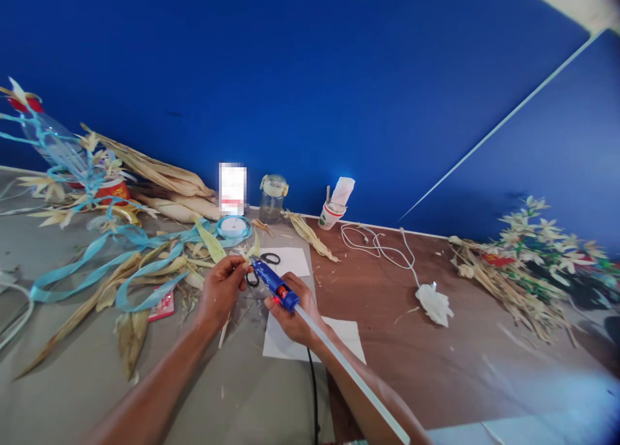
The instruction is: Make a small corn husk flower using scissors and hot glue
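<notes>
My right hand (298, 316) is wrapped round a blue hot glue gun (274, 280), with a long translucent glue stick (351, 374) coming out of its back end and a small red light showing near my thumb. The fingers of my left hand (223, 283) are pinched at the gun's nozzle on a small pale corn husk piece (254, 247). How the nozzle meets the husk is too small to make out. Just under the gun lie black-handled scissors (270, 258), partly covered by it, across white paper (293, 259).
Light-blue ribbon (97, 264) and dry corn husks (130, 338) spread over the left side. Along the blue wall stand a glass jar (272, 198) and a paper cup (332, 216). A white cable (382, 248), crumpled tissue (434, 304) and husk flowers (547, 245) are on the right.
</notes>
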Action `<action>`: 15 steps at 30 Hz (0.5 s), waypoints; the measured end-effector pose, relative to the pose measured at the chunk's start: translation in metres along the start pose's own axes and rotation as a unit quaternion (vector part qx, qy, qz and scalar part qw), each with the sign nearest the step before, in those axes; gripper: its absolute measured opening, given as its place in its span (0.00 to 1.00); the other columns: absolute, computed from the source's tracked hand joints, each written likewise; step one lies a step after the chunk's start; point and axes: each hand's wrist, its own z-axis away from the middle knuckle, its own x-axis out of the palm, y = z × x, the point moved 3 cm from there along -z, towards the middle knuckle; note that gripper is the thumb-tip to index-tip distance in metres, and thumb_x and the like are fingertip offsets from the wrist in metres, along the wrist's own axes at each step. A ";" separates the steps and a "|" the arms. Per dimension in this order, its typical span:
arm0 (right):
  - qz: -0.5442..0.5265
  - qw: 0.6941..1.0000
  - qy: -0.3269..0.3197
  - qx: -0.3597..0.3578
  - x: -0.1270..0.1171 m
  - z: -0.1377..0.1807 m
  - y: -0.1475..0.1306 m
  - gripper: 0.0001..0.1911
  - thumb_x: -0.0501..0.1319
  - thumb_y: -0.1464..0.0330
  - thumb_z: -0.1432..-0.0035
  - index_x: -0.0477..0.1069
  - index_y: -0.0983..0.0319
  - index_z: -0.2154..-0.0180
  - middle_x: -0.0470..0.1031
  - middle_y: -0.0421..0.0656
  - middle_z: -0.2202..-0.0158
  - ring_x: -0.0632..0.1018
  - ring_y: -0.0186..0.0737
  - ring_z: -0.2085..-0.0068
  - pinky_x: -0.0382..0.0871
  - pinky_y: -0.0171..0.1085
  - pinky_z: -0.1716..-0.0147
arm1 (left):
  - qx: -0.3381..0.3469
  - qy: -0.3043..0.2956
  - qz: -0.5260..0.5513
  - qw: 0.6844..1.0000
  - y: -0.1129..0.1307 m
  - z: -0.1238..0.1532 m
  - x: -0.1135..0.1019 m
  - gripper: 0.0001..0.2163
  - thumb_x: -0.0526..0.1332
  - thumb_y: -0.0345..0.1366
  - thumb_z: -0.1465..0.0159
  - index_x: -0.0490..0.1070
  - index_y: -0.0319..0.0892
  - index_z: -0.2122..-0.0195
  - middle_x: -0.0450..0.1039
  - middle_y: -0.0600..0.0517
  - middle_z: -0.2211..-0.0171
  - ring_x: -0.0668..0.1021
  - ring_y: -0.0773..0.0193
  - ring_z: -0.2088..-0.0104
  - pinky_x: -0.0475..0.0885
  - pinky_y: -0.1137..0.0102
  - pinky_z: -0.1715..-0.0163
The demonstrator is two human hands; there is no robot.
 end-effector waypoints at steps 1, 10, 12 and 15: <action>0.002 1.000 -0.002 0.002 0.000 0.000 0.000 0.10 0.57 0.63 0.46 0.59 0.60 0.75 0.63 0.41 0.73 0.67 0.37 0.71 0.63 0.36 0.70 | 0.000 0.000 -0.001 1.000 0.000 0.000 0.000 0.05 0.62 0.36 0.47 0.68 0.41 0.75 0.64 0.59 0.84 0.64 0.73 0.84 0.59 0.76 0.83; -0.015 0.999 0.017 -0.023 -0.005 0.003 -0.005 0.09 0.59 0.65 0.48 0.61 0.61 0.68 0.62 0.44 0.66 0.68 0.39 0.65 0.66 0.38 0.65 | -0.010 0.008 0.032 0.999 -0.004 -0.003 -0.001 0.05 0.62 0.35 0.47 0.68 0.41 0.72 0.71 0.56 0.77 0.65 0.74 0.84 0.59 0.76 0.82; 0.006 0.999 0.031 -0.015 -0.008 0.003 -0.004 0.11 0.60 0.65 0.50 0.61 0.62 0.67 0.61 0.46 0.63 0.69 0.40 0.63 0.67 0.39 0.63 | -0.016 0.013 0.040 0.999 -0.004 -0.003 -0.001 0.06 0.62 0.36 0.48 0.68 0.40 0.71 0.71 0.56 0.77 0.65 0.74 0.84 0.59 0.76 0.83; 0.072 0.997 0.021 0.014 -0.012 0.004 0.002 0.10 0.61 0.66 0.50 0.60 0.61 0.67 0.61 0.45 0.63 0.69 0.39 0.65 0.67 0.37 0.66 | -0.015 0.017 0.036 0.999 -0.003 -0.004 -0.002 0.07 0.62 0.37 0.48 0.68 0.40 0.72 0.71 0.55 0.76 0.65 0.74 0.84 0.59 0.76 0.83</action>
